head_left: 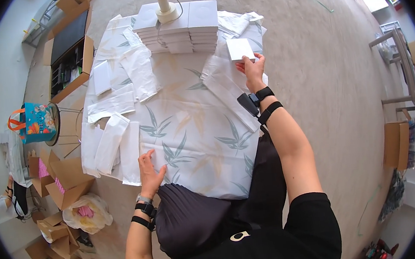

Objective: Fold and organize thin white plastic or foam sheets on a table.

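Note:
At the far right of the table, my right hand (252, 69) grips a flat white box (239, 48) by its near edge. My left hand (150, 176) lies at the near edge of the table with its fingers apart and nothing in them. Under it is a white tablecloth (192, 131) printed with bamboo leaves. White sleeve-like bags (111, 143) are spread along the table's left side, close to my left hand. A stack of similar white boxes (202, 22) rises at the back. Several more white wrappings (223, 85) lie by my right wrist.
A cream fan (166, 11) stands on the box stack. Left of the table are an open carton (86, 61), a blue flowered bag (39, 123) on a round stool, and several cardboard boxes (68, 183). Another person (7, 198) is at the far left. Wooden furniture (399, 66) stands right.

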A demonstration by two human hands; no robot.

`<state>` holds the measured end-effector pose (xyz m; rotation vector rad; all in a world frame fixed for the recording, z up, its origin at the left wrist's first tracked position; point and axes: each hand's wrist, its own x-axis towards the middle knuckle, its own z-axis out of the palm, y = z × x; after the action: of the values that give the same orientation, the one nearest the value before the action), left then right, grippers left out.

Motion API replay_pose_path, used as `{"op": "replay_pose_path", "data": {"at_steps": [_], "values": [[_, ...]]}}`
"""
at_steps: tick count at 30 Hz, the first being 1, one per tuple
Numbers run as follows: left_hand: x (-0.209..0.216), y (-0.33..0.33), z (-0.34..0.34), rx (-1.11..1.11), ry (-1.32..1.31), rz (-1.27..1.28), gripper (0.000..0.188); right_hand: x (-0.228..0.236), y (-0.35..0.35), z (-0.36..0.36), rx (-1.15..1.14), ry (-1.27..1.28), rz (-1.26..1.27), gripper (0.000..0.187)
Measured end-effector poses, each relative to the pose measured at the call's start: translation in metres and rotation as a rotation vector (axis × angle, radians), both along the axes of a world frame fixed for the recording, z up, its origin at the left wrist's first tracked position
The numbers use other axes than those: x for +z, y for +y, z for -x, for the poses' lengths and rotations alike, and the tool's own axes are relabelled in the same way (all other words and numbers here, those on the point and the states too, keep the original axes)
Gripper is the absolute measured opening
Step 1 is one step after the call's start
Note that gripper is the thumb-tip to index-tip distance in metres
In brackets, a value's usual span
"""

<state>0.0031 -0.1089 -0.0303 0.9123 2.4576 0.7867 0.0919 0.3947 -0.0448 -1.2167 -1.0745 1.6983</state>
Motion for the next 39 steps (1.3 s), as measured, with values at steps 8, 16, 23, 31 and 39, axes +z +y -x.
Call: {"op": "replay_pose_path", "data": {"at_steps": [8, 16, 23, 31, 39], "values": [[-0.004, 0.001, 0.001, -0.003, 0.041, 0.022, 0.072, -0.003, 0.011, 0.024, -0.006, 0.028, -0.198, 0.050], [-0.007, 0.001, -0.003, 0.007, 0.032, 0.019, 0.071, -0.016, 0.026, 0.057, 0.091, -0.152, -0.196, 0.051], [-0.003, -0.005, 0.000, 0.015, 0.040, 0.017, 0.071, -0.025, 0.027, 0.042, 0.171, -0.831, -0.483, 0.049], [-0.006, -0.001, 0.000, 0.008, 0.072, 0.013, 0.072, -0.046, 0.065, 0.016, 0.145, -0.785, -0.561, 0.043], [-0.006, 0.006, -0.003, -0.015, 0.062, 0.026, 0.074, -0.036, 0.143, 0.039, 0.202, -0.979, -0.650, 0.050]]}}
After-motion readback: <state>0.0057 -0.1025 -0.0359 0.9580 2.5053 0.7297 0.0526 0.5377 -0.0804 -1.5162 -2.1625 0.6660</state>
